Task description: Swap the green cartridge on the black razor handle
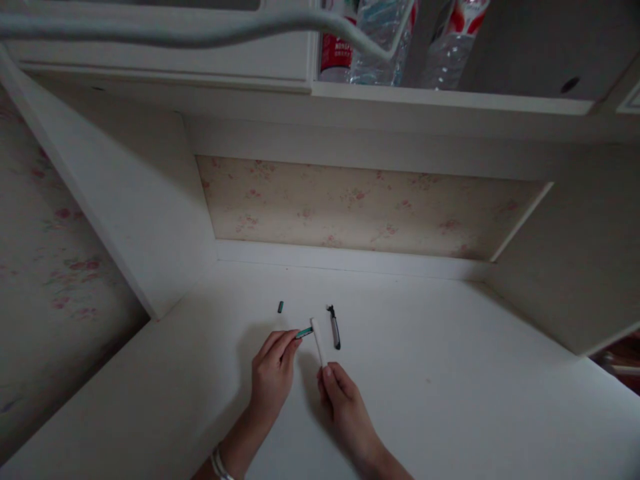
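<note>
My left hand (274,365) pinches a small green-and-dark bar (305,333), which looks like a razor cartridge. Its right end meets or nearly meets the top of a slim white handle (319,341); whether they are joined I cannot tell. Closed around the lower end of that handle is my right hand (342,400), its thumb on top. Just right of the handle, a black-and-grey razor-like handle (335,328) lies on the white desk (430,400). Beyond my left hand lies another small dark green piece (281,307), similar to the pinched one.
White side panels (135,193) flank the desk, with flowered wallpaper (330,203) at the back. Overhead, a shelf (450,100) holds plastic bottles (383,43). A pale curved bar (175,30) crosses the top of the view.
</note>
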Tool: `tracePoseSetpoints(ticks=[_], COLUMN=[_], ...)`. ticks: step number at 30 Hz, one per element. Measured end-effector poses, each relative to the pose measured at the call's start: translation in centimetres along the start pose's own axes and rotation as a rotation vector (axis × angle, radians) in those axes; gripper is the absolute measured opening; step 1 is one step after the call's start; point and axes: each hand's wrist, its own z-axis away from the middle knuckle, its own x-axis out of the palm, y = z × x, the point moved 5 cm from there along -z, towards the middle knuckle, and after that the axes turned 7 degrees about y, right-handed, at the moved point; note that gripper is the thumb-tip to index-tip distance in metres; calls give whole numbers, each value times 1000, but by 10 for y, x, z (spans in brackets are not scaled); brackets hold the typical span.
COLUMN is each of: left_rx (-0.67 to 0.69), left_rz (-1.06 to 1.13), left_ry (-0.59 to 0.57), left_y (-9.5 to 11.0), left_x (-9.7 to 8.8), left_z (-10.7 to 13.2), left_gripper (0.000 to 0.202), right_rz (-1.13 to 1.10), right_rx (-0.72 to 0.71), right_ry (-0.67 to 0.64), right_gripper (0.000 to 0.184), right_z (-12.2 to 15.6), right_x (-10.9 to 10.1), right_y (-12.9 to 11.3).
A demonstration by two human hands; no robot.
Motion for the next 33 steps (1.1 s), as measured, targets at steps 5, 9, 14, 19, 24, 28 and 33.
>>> tracePoseSetpoints(ticks=[5,9,14,19,24,28,33], left_rx=[2,8,-26,-59,-163,-248,-515], left_rz=[-9,18,1,24,62,114,255], left_ry=[-19,-7,-23,-7,-24,-27,-71], left_y=[2,1,-2,-4,-9,-12,-18], left_x=[0,-1,1,1,3,4,10], left_z=[-1,0,1,-1,-1,-1,3], left_gripper=[18,18,18,18,20,21,29], right_rz=[48,-63,-42,-46,32,43,171], right_rx=[20,35,66,8,19,-34,-68], right_ry=[-166,-50,-161,-29,-141,7,-77], right_gripper=[42,42,42,41,39,39,39], right_z=[4,0,2,-1,1,-1,2], right_x=[9,4,11,2,9,3,7], right_y=[-1,-1,-2,2,8,3,1])
